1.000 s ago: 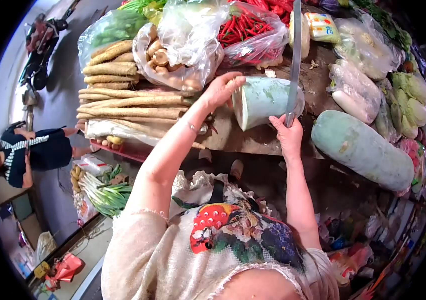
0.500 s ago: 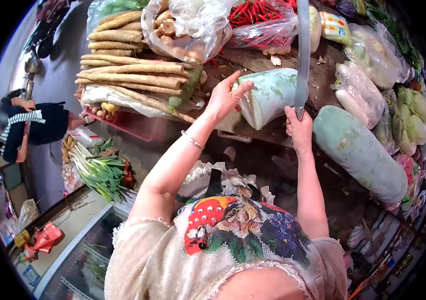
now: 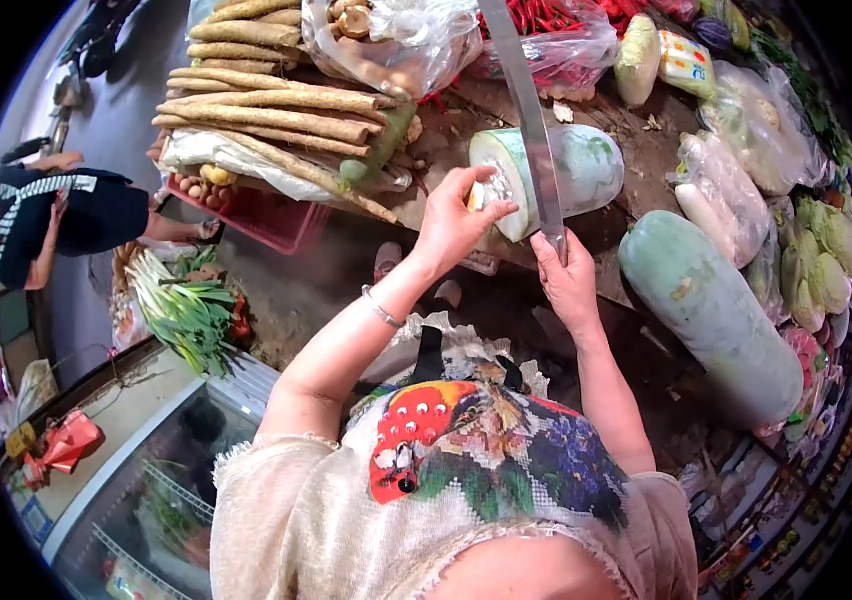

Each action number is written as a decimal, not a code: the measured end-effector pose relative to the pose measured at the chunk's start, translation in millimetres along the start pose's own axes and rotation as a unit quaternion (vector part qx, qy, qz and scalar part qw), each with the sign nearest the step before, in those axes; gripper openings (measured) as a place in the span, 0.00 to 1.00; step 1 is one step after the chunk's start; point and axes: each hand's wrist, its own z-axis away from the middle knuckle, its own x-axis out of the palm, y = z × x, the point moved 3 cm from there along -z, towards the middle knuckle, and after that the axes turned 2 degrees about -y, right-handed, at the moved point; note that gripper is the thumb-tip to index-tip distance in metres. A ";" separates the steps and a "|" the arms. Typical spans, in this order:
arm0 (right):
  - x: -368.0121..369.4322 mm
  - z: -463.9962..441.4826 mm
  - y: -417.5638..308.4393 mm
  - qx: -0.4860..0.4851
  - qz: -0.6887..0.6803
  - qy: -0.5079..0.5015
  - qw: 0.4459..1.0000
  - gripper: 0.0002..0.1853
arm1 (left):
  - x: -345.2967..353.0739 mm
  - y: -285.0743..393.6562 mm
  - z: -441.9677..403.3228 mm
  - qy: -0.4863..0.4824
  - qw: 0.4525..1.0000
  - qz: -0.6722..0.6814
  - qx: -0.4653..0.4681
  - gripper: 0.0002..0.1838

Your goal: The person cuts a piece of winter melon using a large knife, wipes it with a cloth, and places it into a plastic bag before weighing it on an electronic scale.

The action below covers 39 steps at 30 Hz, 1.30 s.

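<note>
Cut section of pale green winter melon point(image 3: 591, 172) lies on its side on the brown wooden tabletop point(image 3: 646, 165), just beyond both hands, white cut face toward the left hand point(image 3: 454, 222). Near table edge runs close below the melon; dark open gap between that edge and the torso. Bare wood beyond the melon and to its right, as far as the bagged white radishes point(image 3: 721, 190). Left side tighter: long tan roots point(image 3: 281, 118) beyond the left hand. Whole, large grey-green melon point(image 3: 714, 315) to the right of the right hand point(image 3: 568, 278), well apart from it.

Left hand: partly open, thumb and fingers apart at the cut face; cannot tell if anything is pinched. Forearm slants inward, silver bracelet point(image 3: 379, 305) at wrist. Right hand: closed round the near end of a long steel knife point(image 3: 528, 105), forearm rising, blade pointing away and slightly left across the melon. Contact between blade and rind unclear.
</note>
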 end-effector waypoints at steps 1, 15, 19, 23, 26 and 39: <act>1.3 -0.6 0.9 -0.004 0.006 -0.006 1.000 0.12 | 3.3 0.4 6.8 -0.001 1.000 0.011 -0.016 0.24; 6.0 -3.9 3.0 -0.060 0.177 0.030 0.982 0.14 | -55.0 94.8 -73.4 0.121 0.942 -0.220 0.222 0.18; 10.5 0.6 7.5 -0.082 0.175 0.048 0.980 0.13 | -58.8 155.6 -113.3 0.101 0.900 -0.361 0.222 0.28; 12.6 3.2 3.7 -0.077 0.186 0.057 0.978 0.13 | -59.7 142.8 -146.3 0.141 0.910 -0.355 0.161 0.26; 10.4 4.1 2.8 -0.051 0.193 0.051 0.979 0.12 | -48.5 123.3 -162.8 0.154 0.814 -0.525 0.197 0.24; 3.9 11.7 16.9 0.004 0.208 0.039 0.977 0.07 | -34.3 121.4 -148.9 0.122 0.893 -0.419 0.106 0.19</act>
